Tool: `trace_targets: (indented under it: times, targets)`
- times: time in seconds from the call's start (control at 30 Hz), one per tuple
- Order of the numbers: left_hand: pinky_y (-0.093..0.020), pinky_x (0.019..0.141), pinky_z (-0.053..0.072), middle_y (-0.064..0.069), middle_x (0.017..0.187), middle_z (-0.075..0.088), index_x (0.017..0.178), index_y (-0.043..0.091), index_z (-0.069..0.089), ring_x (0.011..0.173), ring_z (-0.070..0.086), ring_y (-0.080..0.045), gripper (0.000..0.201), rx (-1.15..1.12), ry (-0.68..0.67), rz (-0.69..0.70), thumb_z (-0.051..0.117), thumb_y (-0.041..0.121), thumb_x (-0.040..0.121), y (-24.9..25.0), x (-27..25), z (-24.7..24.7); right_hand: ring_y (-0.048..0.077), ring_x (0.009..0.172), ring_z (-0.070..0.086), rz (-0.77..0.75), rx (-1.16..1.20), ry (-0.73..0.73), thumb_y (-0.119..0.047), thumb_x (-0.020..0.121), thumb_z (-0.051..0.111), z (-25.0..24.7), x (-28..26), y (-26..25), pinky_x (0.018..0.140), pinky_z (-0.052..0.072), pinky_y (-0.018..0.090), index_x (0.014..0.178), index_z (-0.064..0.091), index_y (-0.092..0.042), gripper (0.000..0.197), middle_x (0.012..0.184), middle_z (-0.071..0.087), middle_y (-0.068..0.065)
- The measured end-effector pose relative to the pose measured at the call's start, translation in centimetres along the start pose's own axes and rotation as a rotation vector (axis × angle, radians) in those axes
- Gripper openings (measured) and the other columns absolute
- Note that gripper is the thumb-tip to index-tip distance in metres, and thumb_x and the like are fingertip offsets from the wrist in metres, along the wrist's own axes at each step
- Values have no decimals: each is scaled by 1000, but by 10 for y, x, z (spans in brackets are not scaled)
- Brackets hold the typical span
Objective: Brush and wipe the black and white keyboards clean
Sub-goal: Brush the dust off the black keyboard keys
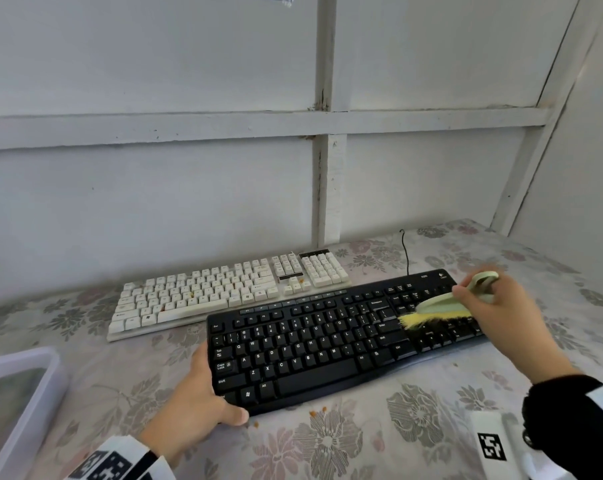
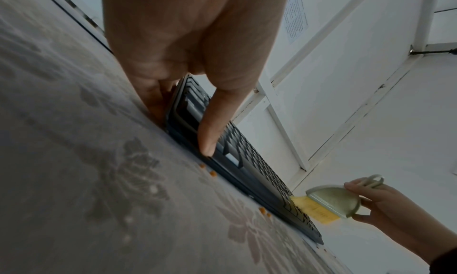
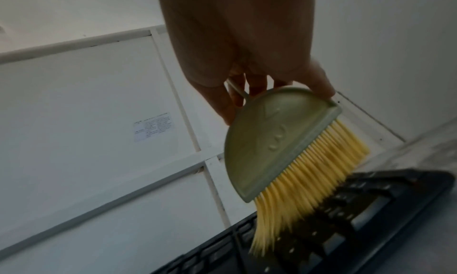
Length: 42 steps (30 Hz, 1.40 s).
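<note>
A black keyboard [image 1: 327, 344] lies slanted on the flowered tablecloth, with a white keyboard [image 1: 223, 292] behind it to the left. My left hand [image 1: 203, 400] grips the black keyboard's near-left corner [image 2: 188, 122], thumb on the front edge and fingers under the side. My right hand [image 1: 500, 306] holds a pale green brush [image 1: 445, 306] by its loop handle. Its yellow bristles [image 3: 301, 196] press on the keys at the right end of the black keyboard [image 3: 321, 229]. The same brush [image 2: 333, 202] shows in the left wrist view.
Orange crumbs [image 1: 319, 412] lie on the cloth by the black keyboard's front edge, and a few sit among the white keyboard's keys. A white plastic bin [image 1: 19, 403] stands at the near left. A black cable [image 1: 405, 251] runs behind. White panelled walls close off the back and right.
</note>
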<state>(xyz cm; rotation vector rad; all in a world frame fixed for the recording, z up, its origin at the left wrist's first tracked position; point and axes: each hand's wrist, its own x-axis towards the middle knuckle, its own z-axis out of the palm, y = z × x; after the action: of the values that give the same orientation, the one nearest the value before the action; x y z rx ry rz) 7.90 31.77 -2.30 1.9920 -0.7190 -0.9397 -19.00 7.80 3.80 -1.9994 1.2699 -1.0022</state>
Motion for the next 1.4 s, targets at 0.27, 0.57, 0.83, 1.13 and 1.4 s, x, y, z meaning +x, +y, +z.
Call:
trace_targets:
  times: [0.27,0.57,0.83,1.13,1.4]
  targets:
    - [-20,67,43,2,110,57,144,25,10,93,57,-12,111,10,15,23,75,-13,62,1,-2,0,7,56,42,-11,217,-156,-17,89,62,-12,2,13,57,32,24,84,60,-9,9,67,47,6]
    - [-20,63,42,5,105,58,144,25,11,90,57,-10,109,-9,20,17,74,-14,64,4,-3,2,12,58,47,-9,66,90,-13,89,62,-34,22,33,51,37,17,80,57,-10,11,68,52,7]
    - [-19,62,42,6,105,57,144,25,10,88,57,-8,110,-2,25,32,74,-13,63,3,-2,2,31,69,50,16,-143,170,-15,91,60,-37,16,24,52,34,27,87,57,-6,10,73,56,12]
    - [-28,78,47,9,108,56,144,27,10,93,57,-10,110,-10,17,44,75,-11,63,2,-3,1,-10,59,52,-292,105,-427,-26,88,62,43,-84,-94,53,39,9,84,59,-23,6,72,55,-11]
    - [-22,72,48,6,117,52,142,27,13,101,55,-9,110,55,49,136,79,-2,59,-6,0,-1,8,104,43,-330,-11,-546,-46,91,51,104,-126,-122,95,35,36,96,49,-32,16,105,53,-13]
